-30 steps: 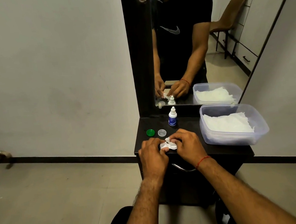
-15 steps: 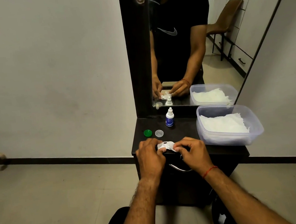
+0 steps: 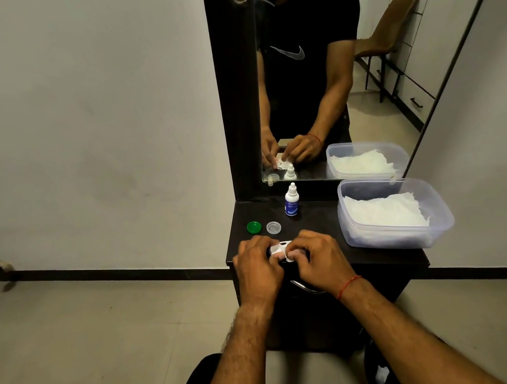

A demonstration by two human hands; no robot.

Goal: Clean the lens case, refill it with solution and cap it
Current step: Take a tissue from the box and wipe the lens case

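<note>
A white lens case (image 3: 280, 248) is held over the front edge of the dark dresser top (image 3: 318, 225). My left hand (image 3: 257, 267) grips its left end. My right hand (image 3: 320, 258) grips its right end, fingers pressed on it, possibly with a bit of white tissue; I cannot tell for sure. Both wells look uncapped. A green cap (image 3: 254, 227) and a clear cap (image 3: 273, 228) lie on the dresser just behind my hands. The small white solution bottle (image 3: 291, 201) with a blue label stands upright farther back, capped.
A clear plastic box (image 3: 412, 233) holding white tissues sits at the right of the dresser. A mirror (image 3: 326, 69) rises behind it. A metal drawer handle (image 3: 303, 288) is under my right hand. Grey wall and tiled floor lie to the left.
Both hands with the lens case have drawn slightly toward the dresser's front edge, and the fingers have shifted on the case. Caps, bottle and box have not moved.
</note>
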